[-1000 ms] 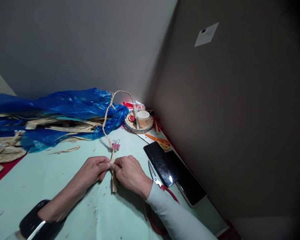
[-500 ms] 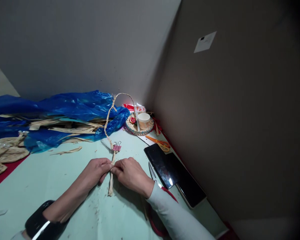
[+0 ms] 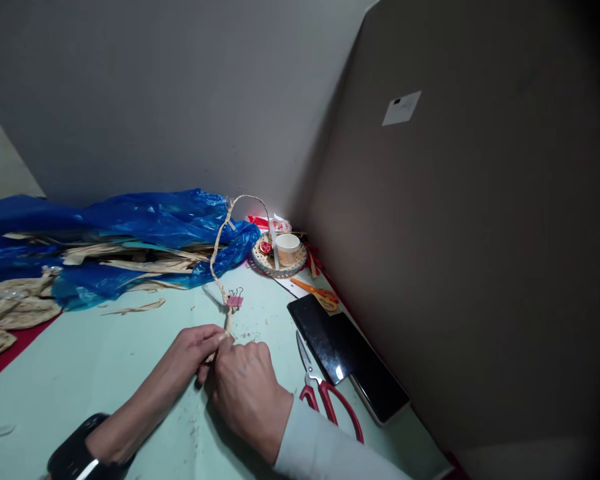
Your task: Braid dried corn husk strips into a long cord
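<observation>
A twisted cord of pale dried plant fibre arches up over the table and comes down toward me. A pink binder clip grips it just beyond my hands. My left hand pinches the cord's near part between thumb and fingers. Pressed up against it, my right hand is closed at the same spot, with its knuckles turned up. The cord's near end is mostly hidden behind my hands. Red-handled scissors lie right of my right hand, with their handles partly under my sleeve.
Blue plastic with dried fibre strips lies at the back left. A woven tray holds a paper cup. Orange scissors and two dark phones lie along the right wall. Woven pieces sit at far left.
My right hand has turned knuckles-up and moved slightly nearer to me, covering the cord's near end. My right arm has shifted, uncovering more of the red scissors. The view has tilted a little.
</observation>
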Demonstrator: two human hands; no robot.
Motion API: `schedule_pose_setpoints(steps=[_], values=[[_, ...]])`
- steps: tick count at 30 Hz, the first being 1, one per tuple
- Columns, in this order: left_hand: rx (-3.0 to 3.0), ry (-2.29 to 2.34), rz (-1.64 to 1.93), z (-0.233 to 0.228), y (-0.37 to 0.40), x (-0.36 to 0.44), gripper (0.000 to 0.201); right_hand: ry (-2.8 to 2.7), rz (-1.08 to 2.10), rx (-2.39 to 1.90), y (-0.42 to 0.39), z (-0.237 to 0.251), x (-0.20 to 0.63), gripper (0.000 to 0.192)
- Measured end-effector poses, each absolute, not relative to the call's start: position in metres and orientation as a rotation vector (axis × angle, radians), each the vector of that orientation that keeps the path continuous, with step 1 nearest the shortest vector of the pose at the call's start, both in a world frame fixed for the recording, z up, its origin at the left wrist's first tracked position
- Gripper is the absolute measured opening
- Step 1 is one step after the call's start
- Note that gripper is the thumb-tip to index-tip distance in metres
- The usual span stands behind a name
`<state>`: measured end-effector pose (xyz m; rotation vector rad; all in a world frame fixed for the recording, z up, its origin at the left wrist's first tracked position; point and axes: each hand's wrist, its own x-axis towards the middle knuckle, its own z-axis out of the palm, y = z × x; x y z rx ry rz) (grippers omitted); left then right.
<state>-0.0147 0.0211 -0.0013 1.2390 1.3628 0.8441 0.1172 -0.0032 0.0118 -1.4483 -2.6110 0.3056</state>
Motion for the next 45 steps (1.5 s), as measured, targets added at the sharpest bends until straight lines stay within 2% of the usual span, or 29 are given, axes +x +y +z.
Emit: schedule_pose_setpoints(steps=[3,5,9,12,14,16,22,27,35,41,45], values=[[1.189,1.330,0.858,-0.002,0.022,-0.018,0.036,-2.661,0.291,-1.390,-0.003,0.016,0.119,0.023],[1.157,1.301,0.876,0.001,0.021,-0.022,0.032,-2.623,0.423,-1.363,0.004,0.026,0.126,0.025],[1.100,1.214,0.874,0.013,0.020,-0.027,0.026,-2.205,0.626,-1.521,0.028,0.041,0.144,0.039],[1.080,1.158,0.854,0.017,0.020,-0.028,0.021,-2.053,0.904,-1.350,0.041,0.034,0.150,0.033],[1.076,1.142,0.853,0.015,0.021,-0.028,0.023,-2.033,1.126,-1.200,0.044,0.024,0.148,0.027],[1.088,1.129,0.860,0.010,0.021,-0.028,0.027,-2.002,1.216,-1.140,0.044,0.016,0.144,0.027],[1.171,1.123,0.878,0.000,0.020,-0.024,0.030,-1.943,1.298,-1.149,0.044,0.008,0.142,0.029],[1.245,1.203,0.865,0.000,0.020,-0.019,0.042,-1.923,1.262,-1.198,0.044,0.007,0.140,0.027],[1.476,1.477,0.752,0.013,0.014,-0.023,0.026,-1.827,1.200,-1.312,0.042,0.003,0.136,0.021],[1.792,1.756,0.642,0.028,0.007,-0.021,0.035,-1.894,1.043,-1.302,0.041,0.004,0.138,0.018],[1.971,1.882,0.620,0.024,-0.002,-0.006,0.032,-1.757,1.170,-1.291,0.039,0.003,0.136,0.021]])
